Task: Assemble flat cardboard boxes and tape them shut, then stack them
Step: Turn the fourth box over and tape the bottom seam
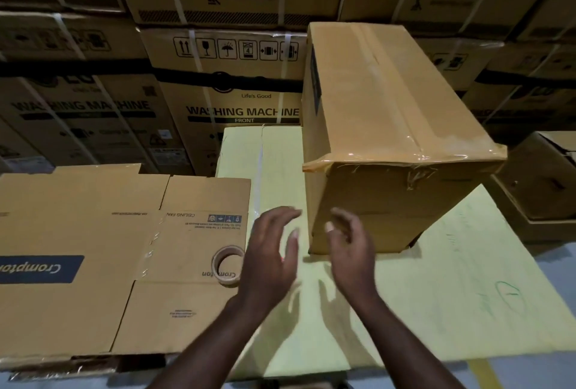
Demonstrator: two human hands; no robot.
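A brown cardboard box (389, 126), assembled and taped along its top seam, stands on a pale yellow sheet (436, 279). Just in front of its near face hover my left hand (271, 251) and my right hand (349, 251), both empty, fingers apart, not touching the box. To the left lies a flat, unfolded Crompton ceiling-fan box (93, 257). A roll of brown tape (226, 265) rests on its right flap, close beside my left hand.
Tall stacks of strapped washing machine cartons (237, 89) fill the background. An open brown carton (542, 179) sits at the right on the grey floor (554, 264). The yellow sheet's near edge ends just below my forearms.
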